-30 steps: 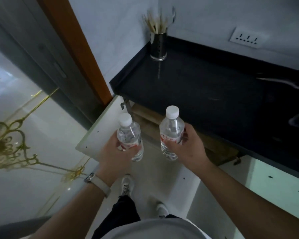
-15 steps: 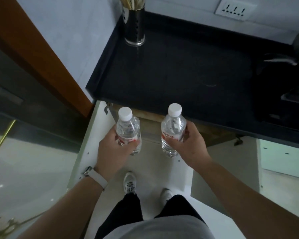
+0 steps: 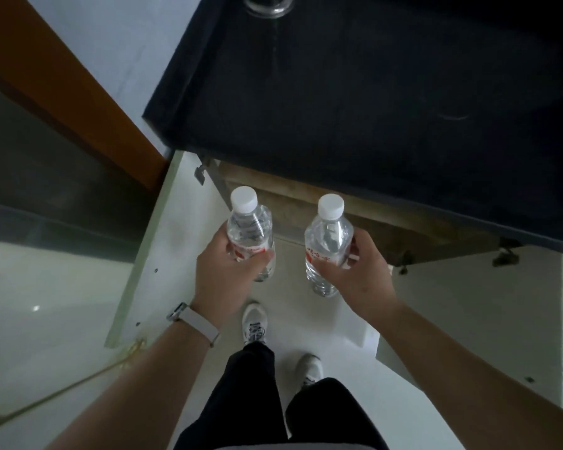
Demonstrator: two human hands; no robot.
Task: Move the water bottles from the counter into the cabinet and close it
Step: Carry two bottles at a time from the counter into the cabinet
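Observation:
Two clear water bottles with white caps and red labels are held upright in front of the open cabinet below the black counter (image 3: 355, 102). My left hand (image 3: 223, 274) grips the left bottle (image 3: 249, 227) around its middle. My right hand (image 3: 358, 274) grips the right bottle (image 3: 327, 241) the same way. Both bottles hang in the air just outside the cabinet's wooden top rail (image 3: 403, 228). The left cabinet door (image 3: 169, 241) stands open to my left, and the right door (image 3: 468, 319) is open too. The cabinet's inside is hidden under the counter.
A metal utensil holder (image 3: 267, 3) stands at the counter's far left corner. An orange-brown door frame (image 3: 69, 89) and a dark glass door lie to the left. My two feet (image 3: 255, 324) in white shoes stand on the pale floor between the open doors.
The view has tilted further down and closer to the cabinet; the utensil holder has slid to the top edge. Both hands keep their bottles, now lower in front of the cabinet opening.

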